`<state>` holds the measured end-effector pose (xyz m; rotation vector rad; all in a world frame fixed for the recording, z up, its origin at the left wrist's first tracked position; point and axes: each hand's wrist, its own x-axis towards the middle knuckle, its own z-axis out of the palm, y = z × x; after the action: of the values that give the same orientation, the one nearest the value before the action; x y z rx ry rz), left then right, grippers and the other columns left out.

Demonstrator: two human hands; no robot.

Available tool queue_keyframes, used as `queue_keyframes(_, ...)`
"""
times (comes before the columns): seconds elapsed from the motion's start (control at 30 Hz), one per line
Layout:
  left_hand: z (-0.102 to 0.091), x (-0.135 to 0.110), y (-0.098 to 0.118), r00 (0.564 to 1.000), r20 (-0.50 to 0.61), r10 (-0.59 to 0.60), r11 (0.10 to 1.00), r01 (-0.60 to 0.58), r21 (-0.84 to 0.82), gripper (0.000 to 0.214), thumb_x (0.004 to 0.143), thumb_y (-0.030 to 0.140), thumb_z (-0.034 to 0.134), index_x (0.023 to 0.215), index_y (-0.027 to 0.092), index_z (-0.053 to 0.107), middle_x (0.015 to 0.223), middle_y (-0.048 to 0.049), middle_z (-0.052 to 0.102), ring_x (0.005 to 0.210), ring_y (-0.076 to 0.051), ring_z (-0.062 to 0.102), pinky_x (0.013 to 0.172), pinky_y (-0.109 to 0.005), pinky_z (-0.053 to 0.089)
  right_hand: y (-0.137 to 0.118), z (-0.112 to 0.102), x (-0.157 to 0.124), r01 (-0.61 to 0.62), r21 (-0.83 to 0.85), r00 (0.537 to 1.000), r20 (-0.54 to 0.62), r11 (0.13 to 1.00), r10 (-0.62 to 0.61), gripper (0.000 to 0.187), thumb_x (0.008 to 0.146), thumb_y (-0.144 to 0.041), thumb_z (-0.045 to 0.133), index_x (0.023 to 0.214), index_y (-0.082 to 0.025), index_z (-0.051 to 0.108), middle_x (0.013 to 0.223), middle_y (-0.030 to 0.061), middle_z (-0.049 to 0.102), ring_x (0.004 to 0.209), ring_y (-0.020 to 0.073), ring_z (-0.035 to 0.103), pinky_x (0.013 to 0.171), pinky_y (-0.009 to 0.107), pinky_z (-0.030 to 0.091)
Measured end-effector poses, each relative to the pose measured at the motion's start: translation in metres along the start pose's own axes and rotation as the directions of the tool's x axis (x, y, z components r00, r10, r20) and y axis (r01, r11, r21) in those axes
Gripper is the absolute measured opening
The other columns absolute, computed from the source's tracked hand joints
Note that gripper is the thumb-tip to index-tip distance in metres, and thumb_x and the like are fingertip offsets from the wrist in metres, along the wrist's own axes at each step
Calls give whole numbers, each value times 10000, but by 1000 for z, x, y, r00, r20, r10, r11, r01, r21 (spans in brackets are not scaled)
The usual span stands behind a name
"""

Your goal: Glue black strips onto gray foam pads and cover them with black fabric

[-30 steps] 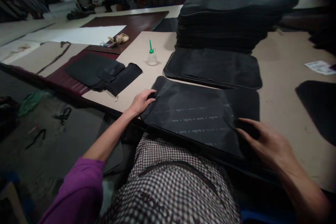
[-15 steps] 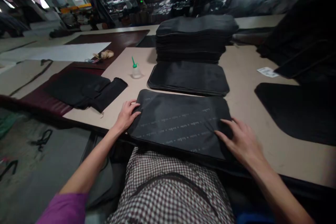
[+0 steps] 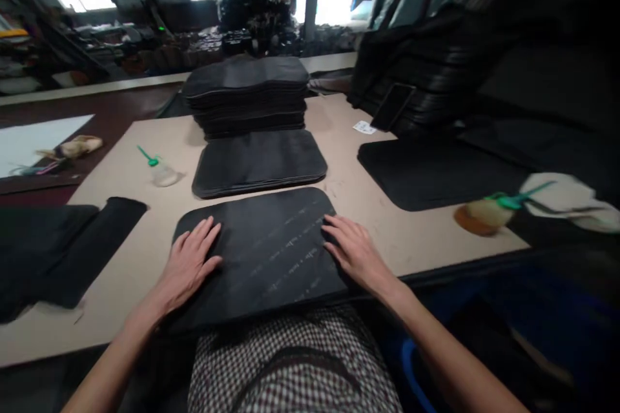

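A black padded panel (image 3: 271, 251) with faint dashed chalk lines lies flat at the near edge of the table (image 3: 130, 258), just above my checked apron. My left hand (image 3: 191, 258) rests flat on the panel's left end, fingers stretched out. My right hand (image 3: 351, 250) lies flat on its right end, fingers spread. Neither hand holds anything.
A second black panel (image 3: 259, 161) lies behind the first, with a tall stack of panels (image 3: 247, 93) beyond it. A green-capped squeeze bottle (image 3: 162, 171) lies left, dark fabric (image 3: 53, 251) far left. Another black panel (image 3: 431, 171), a bottle and cloth (image 3: 489, 213) sit right.
The view has swung to the right. Both hands have slid inward on the panel and now lie flat on its two ends.
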<state>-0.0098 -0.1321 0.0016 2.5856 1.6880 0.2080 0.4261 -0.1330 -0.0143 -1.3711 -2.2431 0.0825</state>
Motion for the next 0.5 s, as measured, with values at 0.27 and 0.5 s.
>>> queue_keyframes(0.27,22,12,-12,998,12,62,986,-63,153,702,1015,514,362,1644,315,122,1688,-91,240,1555,-283,255,1229,-541,222,10,-10,-4,-60,47,998,28,997,59,346,1012,-144,427,1279,-238,627,1451,95,586,1370,292,491,1094,549,424)
queue_keyframes(0.5,28,13,-19,999,-20,49,985,-45,164,714,1017,549,320,1647,266,137,1705,-119,176,1572,-317,183,1208,-583,232,34,-20,6,-187,-19,981,-62,982,185,328,1018,-171,386,1212,-177,650,1408,168,600,1334,308,531,1064,549,455)
